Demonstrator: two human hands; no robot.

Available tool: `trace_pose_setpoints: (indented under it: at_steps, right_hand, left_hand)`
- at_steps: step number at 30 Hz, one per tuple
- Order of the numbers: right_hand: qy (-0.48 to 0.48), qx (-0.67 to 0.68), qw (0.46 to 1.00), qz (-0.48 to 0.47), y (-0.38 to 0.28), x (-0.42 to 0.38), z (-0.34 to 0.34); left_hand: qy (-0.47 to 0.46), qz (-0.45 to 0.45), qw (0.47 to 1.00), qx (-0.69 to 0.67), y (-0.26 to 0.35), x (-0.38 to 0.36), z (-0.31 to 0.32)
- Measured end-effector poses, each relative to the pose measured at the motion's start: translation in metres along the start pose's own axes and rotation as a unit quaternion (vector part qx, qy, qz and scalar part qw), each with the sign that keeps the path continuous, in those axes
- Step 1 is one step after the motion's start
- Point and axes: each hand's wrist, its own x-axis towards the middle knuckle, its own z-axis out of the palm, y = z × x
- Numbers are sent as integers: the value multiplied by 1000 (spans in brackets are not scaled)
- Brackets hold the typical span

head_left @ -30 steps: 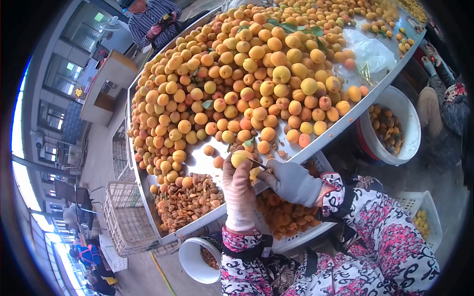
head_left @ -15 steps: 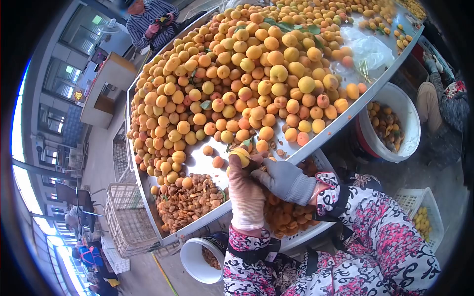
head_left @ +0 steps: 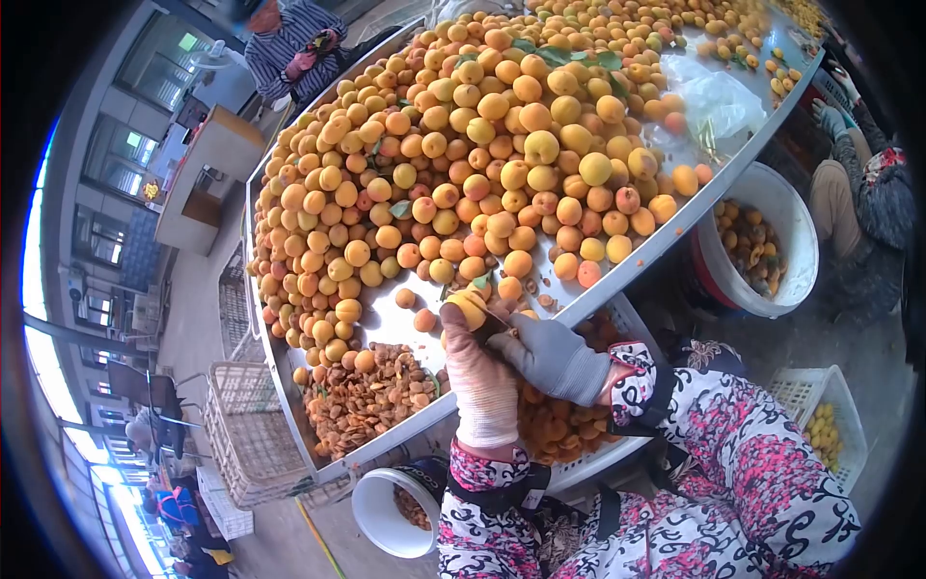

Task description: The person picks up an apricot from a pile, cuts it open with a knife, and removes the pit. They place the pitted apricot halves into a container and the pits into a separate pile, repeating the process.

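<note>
My left hand (head_left: 475, 372), in a stained glove, grips a yellow apricot (head_left: 467, 310) above the table's near edge. Close on its right, my right hand (head_left: 555, 357), in a grey glove, has its fingers pinched round a thin tool (head_left: 497, 319) that reaches toward the fruit; only part of the tool shows. Beyond both hands, a big heap of apricots (head_left: 434, 145) covers the metal table (head_left: 384, 297). Brown apricot pits (head_left: 371, 405) lie piled at the table's near left corner. Below my hands, a white crate (head_left: 632, 323) holds halved apricots (head_left: 559, 425).
A white bucket (head_left: 796, 217) with fruit pieces stands at right, a smaller bucket (head_left: 376, 511) below the table. Crates stand at left (head_left: 241, 415) and lower right (head_left: 805, 386). One person (head_left: 289, 53) stands behind the table; another (head_left: 883, 193) is at far right.
The right hand has moved slightly left and its thumb and fingertips have shifted beside the apricot. The left hand still holds the fruit, nearly in place.
</note>
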Motion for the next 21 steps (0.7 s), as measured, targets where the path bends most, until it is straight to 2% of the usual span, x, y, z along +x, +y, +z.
trace_pose_setpoints:
  at_steps: [2, 4, 5, 10, 12, 15, 17, 21]
  right_hand:
    - [11, 11, 1000, -7, 1, 0, -2]
    - [42, -2, 999, -30, 7, 3, -2]
    - [31, -3, 999, -24, 9, 4, -4]
    - [20, 6, 1000, -14, -6, 2, -8]
    - [17, 4, 1000, -10, -3, 3, -6]
    - [48, -28, 998, -41, 2, 4, -7]
    - [8, -76, 996, -36, -1, 6, -18]
    - [-46, -112, 992, -14, -11, 8, -36]
  left_hand:
    - [-21, 14, 999, 28, 0, 3, -2]
    - [-33, 129, 967, 219, 4, 9, -3]
    - [-32, 74, 966, 245, 11, 12, -18]
    - [-18, 81, 980, 180, 8, 11, -5]
    - [-9, 55, 996, 66, 5, 11, 2]
    - [-40, 29, 992, 113, 12, 13, -2]
    - [-38, 45, 992, 112, 8, 22, -19]
    - [-39, 94, 983, 151, 9, 19, -12]
